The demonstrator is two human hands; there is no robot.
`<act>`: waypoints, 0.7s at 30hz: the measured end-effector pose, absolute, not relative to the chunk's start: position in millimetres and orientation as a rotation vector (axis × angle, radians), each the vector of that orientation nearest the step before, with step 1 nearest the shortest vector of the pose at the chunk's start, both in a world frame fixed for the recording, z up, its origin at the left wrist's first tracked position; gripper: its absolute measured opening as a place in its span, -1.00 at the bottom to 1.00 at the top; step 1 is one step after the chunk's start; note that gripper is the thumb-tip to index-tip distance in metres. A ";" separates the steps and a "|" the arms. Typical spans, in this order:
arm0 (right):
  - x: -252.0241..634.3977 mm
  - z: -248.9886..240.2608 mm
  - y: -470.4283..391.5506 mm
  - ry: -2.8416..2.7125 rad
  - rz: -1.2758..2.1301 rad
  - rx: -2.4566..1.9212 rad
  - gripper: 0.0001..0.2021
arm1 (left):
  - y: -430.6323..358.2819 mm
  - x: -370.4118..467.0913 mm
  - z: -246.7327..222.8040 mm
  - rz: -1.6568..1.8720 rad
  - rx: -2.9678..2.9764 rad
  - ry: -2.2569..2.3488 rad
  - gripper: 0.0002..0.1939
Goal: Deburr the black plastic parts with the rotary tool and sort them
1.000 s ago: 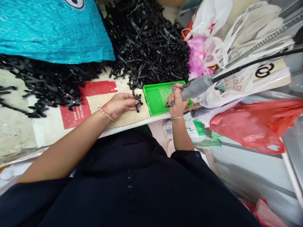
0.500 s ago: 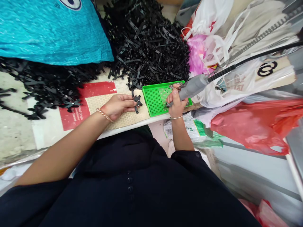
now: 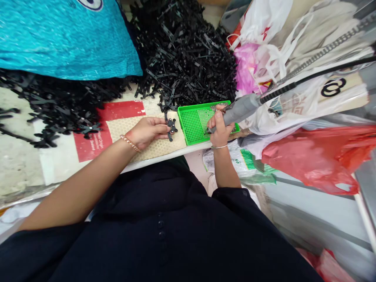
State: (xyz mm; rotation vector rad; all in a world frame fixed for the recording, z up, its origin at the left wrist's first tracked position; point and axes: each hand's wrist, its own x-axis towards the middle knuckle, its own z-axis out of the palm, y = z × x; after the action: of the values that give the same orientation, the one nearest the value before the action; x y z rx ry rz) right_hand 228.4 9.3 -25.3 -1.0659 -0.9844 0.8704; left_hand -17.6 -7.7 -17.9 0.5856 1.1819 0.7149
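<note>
My left hand (image 3: 150, 132) pinches a small black plastic part (image 3: 172, 126) with several arms, over the beige textured mat (image 3: 126, 135) at the table's front. In my right hand (image 3: 220, 131) is a grey electric screwdriver (image 3: 242, 109), fingers wrapped round its front end and its tip pointing left and down. That tip is over the green perforated tray (image 3: 190, 121), where small metal screws (image 3: 216, 107) lie along the far and right sides. Exactly where the tip touches, if anywhere, I cannot make out.
A large heap of black plastic parts (image 3: 185, 58) rises behind the tray. More parts (image 3: 58, 105) spread left below a blue bag (image 3: 67, 39). Plastic bags, one of them red (image 3: 317, 156), crowd the right side. The screwdriver's black cable (image 3: 323, 74) runs to the upper right.
Almost nothing differs. The whole view has shifted slightly, and both hands keep their holds on the black part and the screwdriver.
</note>
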 end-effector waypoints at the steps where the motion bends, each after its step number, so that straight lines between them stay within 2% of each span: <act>1: 228.4 -26.2 9.5 -0.992 0.867 -1.061 -0.54 | -7.7 -17.6 -17.9 0.715 0.585 1.182 -0.75; 9: 228.7 -30.1 6.1 -1.001 0.862 -1.073 -0.51 | -7.6 -16.7 -18.1 0.730 0.567 1.153 -0.75; 15: 212.9 1.7 10.4 -0.922 0.807 -0.951 -0.53 | -7.2 -16.6 -23.3 0.752 0.568 1.119 -0.73; 21: 150.9 15.2 25.6 -0.980 1.025 -0.851 -0.50 | -7.3 -17.0 -26.4 0.764 0.570 1.099 -0.72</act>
State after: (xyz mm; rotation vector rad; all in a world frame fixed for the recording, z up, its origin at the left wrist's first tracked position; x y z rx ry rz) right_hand 150.9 25.6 15.2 -0.8506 -0.9805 1.0248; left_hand -17.0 -7.3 -26.4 0.5704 1.0994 0.7638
